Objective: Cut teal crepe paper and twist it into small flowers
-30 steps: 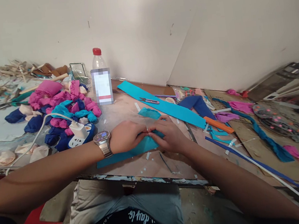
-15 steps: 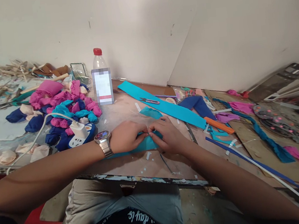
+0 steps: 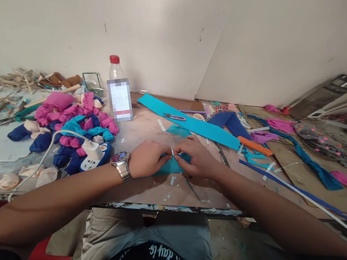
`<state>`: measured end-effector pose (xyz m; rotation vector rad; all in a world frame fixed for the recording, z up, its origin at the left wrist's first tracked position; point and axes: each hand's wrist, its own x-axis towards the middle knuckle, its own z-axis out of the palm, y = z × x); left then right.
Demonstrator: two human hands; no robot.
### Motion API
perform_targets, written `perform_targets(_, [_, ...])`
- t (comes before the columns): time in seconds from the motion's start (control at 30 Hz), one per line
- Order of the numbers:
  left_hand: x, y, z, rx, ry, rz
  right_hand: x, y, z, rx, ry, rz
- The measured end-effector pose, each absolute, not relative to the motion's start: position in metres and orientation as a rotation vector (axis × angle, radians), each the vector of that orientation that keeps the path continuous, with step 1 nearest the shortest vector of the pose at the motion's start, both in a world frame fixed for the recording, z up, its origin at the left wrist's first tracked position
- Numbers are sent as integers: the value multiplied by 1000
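Note:
My left hand [image 3: 150,157], with a metal watch at its wrist, is pinched on a piece of teal fabric [image 3: 171,167] near the table's front edge. Facing it, my right hand [image 3: 194,154] is closed on the same fabric, fingertips almost touching the left ones. A small whitish bit shows between the fingertips; what it is cannot be made out. Behind the hands lies another part of teal fabric [image 3: 178,130]. Farther back, small thread snips [image 3: 175,117] rest on a long bright blue strip [image 3: 205,128], with an orange-handled tool [image 3: 254,145] at its right end.
A red-capped bottle [image 3: 119,94] stands near the wall. Left of my hands are a white power strip [image 3: 93,156] with a cable and a pile of pink, blue and cream fabric bundles [image 3: 60,114]. A dark blue strip and a white stick [image 3: 322,208] lie at the right.
The whitish bit between my fingertips shows more clearly now. Both hands have hardly moved and remain pinched together on the fabric. The view has shifted slightly.

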<state>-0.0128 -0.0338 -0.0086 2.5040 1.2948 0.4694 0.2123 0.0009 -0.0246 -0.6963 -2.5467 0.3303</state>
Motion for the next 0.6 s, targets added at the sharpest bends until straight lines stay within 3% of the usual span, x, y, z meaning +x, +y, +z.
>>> perform_targets(0.6, [-20, -25, -10, 2261, 1121, 500, 213, 3, -26, -656, -2560, 316])
